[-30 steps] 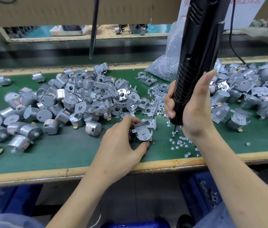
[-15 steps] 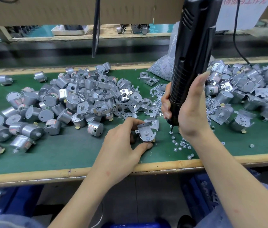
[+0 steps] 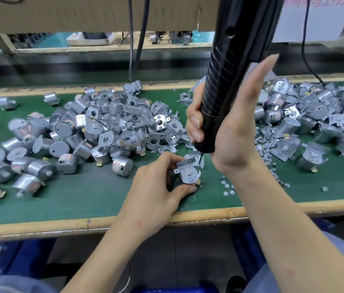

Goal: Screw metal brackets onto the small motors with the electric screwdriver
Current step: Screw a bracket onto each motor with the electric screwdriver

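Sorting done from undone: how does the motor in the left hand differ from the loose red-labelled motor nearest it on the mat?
The held motor wears a metal bracket over its face, shaft poking through; the loose motor is a bare can with no bracket. The held motor is pinched by the left hand; the loose motor lies untouched on the green mat. Both are small silver cylinders.

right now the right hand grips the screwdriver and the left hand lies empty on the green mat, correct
Not empty: in the head view the left hand holds a bracketed motor on the green mat. The right hand does grip the screwdriver.
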Tool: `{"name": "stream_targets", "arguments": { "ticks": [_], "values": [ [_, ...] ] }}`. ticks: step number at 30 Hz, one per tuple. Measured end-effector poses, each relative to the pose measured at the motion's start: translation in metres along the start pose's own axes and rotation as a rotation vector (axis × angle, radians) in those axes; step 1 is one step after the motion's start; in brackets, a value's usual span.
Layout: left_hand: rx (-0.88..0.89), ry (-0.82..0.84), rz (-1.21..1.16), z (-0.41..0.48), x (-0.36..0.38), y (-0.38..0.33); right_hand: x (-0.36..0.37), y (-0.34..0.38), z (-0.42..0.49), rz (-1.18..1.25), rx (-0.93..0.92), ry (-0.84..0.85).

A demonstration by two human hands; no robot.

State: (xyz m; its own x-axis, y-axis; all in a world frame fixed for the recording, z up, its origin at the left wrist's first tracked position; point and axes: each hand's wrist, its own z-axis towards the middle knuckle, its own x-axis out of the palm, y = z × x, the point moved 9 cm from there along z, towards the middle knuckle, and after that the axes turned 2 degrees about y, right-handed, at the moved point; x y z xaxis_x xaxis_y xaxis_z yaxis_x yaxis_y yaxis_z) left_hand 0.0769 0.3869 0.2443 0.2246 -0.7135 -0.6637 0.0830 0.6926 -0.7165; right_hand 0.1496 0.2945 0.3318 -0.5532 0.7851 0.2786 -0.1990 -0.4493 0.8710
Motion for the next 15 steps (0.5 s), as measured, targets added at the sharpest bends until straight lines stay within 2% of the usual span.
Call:
{"name": "stream_targets", "arguments": {
  "ticks": [15],
  "values": [
    [-0.025,0.009,0.005,0.0,0.001,0.002,0.015,-0.024,0.008,-0.012,0.061,0.008]
  ]
}}
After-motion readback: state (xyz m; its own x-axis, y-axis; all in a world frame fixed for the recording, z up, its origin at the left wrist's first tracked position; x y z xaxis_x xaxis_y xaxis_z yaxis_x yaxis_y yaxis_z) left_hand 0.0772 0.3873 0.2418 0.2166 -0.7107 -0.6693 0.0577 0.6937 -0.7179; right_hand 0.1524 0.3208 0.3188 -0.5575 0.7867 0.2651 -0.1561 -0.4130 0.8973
